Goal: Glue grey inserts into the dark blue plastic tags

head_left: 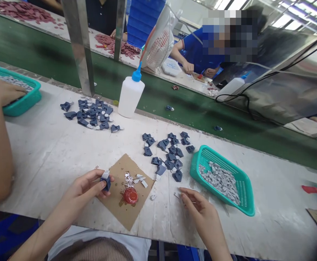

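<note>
Worktop (49,163), green basket (215,156), cardboard sheet (124,215) and, smaller, a held blue block (107,183)
The basket, bearing grey pieces (219,181), sits just beyond the right hand (202,210), probably for short reaches. The sheet lies between both hands, perhaps to catch drips, as wet patches mark it; a white bottle (130,97) stands behind, seemingly clear of the arms. The left hand (86,186) is at the sheet's left edge, near a red cup (130,195) set on the cardboard. Its thumb and fingers pinch the block's sides over that edge, pale tip upward, which leaves the tip exposed. The right thumb and forefinger come close together at a thin sliver (176,195) right of the sheet; whether they grip it, I cannot tell.
</note>
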Action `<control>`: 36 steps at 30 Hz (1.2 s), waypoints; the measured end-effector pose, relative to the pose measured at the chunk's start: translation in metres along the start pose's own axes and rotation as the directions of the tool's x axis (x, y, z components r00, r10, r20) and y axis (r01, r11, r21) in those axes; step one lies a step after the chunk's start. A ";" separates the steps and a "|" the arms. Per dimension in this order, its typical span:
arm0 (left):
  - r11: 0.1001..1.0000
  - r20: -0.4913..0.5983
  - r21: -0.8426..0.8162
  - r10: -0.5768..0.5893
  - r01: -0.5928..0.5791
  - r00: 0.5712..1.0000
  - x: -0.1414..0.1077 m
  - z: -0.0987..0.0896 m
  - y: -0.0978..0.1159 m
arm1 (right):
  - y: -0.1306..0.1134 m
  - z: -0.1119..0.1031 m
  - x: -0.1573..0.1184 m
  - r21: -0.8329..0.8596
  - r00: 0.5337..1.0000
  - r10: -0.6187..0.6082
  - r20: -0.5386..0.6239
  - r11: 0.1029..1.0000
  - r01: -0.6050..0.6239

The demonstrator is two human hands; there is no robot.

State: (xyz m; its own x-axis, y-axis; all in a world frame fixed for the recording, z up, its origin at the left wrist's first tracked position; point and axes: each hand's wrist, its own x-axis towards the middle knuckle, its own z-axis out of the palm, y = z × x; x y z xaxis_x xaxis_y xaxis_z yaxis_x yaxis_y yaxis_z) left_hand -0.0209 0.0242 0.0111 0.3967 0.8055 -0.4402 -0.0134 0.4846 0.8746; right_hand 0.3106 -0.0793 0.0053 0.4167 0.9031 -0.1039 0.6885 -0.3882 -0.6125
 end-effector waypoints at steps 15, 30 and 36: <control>0.995 0.000 -0.098 -0.014 0.014 1.000 -0.003 0.000 -0.006 | -0.001 0.009 -0.004 -0.287 0.941 -0.336 -0.032 0.905 0.313; 0.986 0.009 -0.166 -0.022 0.023 1.000 -0.008 0.008 -0.015 | -0.120 0.050 -0.015 0.020 0.783 -0.543 0.303 0.825 0.565; 0.976 0.041 -0.218 0.012 -0.002 0.999 -0.008 0.010 -0.020 | -0.125 0.049 -0.009 -0.085 0.743 -0.553 0.377 0.778 0.622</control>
State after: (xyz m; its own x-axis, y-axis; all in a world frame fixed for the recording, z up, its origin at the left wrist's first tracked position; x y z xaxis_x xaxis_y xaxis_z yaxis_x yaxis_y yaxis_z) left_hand -0.0144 0.0051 -0.0009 0.4340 0.7963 -0.4213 -0.2140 0.5454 0.8104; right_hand 0.1917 -0.0297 0.0441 -0.2948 0.9550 -0.0337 0.8458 0.2444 -0.4743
